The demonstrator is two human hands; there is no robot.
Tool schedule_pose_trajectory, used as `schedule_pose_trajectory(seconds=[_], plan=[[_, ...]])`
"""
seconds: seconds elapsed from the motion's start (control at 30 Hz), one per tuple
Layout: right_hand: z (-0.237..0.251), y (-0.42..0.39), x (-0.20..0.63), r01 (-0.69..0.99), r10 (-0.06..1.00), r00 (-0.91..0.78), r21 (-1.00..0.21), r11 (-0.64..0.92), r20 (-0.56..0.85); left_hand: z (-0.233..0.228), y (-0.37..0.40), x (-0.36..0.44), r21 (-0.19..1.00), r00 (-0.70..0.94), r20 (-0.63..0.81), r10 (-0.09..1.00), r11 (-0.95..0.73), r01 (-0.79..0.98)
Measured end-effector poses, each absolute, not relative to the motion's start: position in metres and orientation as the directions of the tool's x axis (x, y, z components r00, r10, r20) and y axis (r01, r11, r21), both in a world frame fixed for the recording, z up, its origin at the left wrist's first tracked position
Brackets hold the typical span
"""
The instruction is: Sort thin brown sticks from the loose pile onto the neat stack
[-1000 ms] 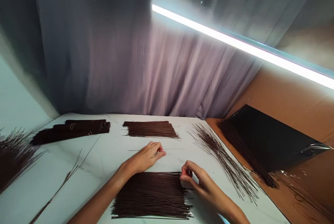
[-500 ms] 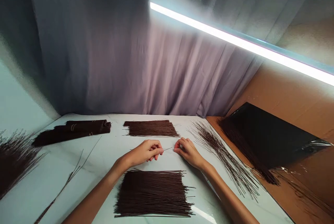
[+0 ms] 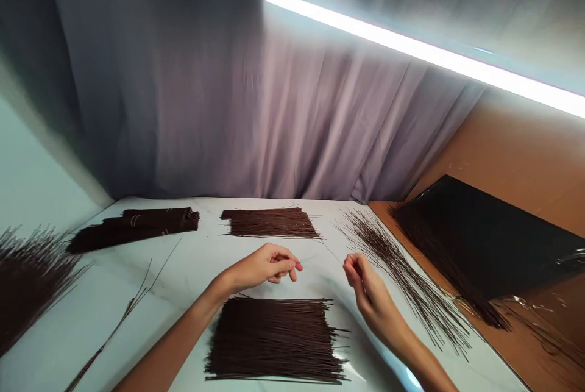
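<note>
My left hand (image 3: pixel 276 265) hovers over the white table between two stacks of thin dark-brown sticks, its fingers loosely bent and apart, with nothing visible in them. To its right, my right hand (image 3: pixel 363 279) is raised with thumb and fingertips pressed together. Whether a thin stick is in that pinch I cannot make out. Nearest me lies a wide stack of sticks (image 3: pixel 276 340), roughly level with some ends poking out to the right. Beyond my hands is a smaller stack of sticks (image 3: pixel 272 222).
Loose sticks (image 3: pixel 406 276) fan out along the table's right side. Dark rolled bundles (image 3: pixel 155 224) lie at back left, a bushy bundle (image 3: pixel 31 282) at far left, and a few single sticks (image 3: pixel 132 306) nearer. A black sheet (image 3: pixel 493 239) rests on the brown surface at right.
My hands have drawn apart; the right moved right and towards me. The thin stick that showed at my left fingertips is no longer seen there, and the left fingers have loosened.
</note>
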State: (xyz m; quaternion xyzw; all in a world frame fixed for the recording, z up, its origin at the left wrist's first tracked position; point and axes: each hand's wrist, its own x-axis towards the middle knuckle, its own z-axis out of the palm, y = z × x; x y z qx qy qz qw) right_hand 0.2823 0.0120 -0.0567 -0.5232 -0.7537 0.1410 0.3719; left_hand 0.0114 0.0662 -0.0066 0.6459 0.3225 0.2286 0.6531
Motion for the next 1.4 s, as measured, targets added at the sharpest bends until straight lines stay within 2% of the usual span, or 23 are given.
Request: schedule_pose_trajectory(seconds=[0.17, 0.3, 0.77, 1.2, 1.4], plan=[[-0.066, -0.005, 0.246, 0.686, 0.874, -0.085, -0.608, 0.399, 0.478, -0.008, 0.067, 0.017, 0.995, 0.598, -0.059, 0.799, 0.095, -0.029], [-0.076, -0.006, 0.238, 0.707, 0.892, -0.033, -0.621, 0.340, 0.451, -0.013, 0.067, 0.022, 0.994, 0.547, -0.007, 0.837, 0.067, -0.091], [-0.072, -0.014, 0.232, 0.692, 0.897, -0.026, -0.640, 0.335, 0.442, -0.029, 0.071, 0.032, 0.995, 0.433, 0.067, 0.899, -0.030, -0.092], [-0.062, -0.006, 0.245, 0.870, 0.761, -0.207, -0.240, 0.430, 0.614, -0.036, 0.058, 0.049, 0.997, 0.470, 0.015, 0.883, 0.024, -0.076], [-0.063, -0.007, 0.244, 0.877, 0.750, -0.248, -0.187, 0.443, 0.613, -0.035, 0.053, 0.053, 0.997, 0.476, 0.005, 0.879, 0.035, -0.075]])
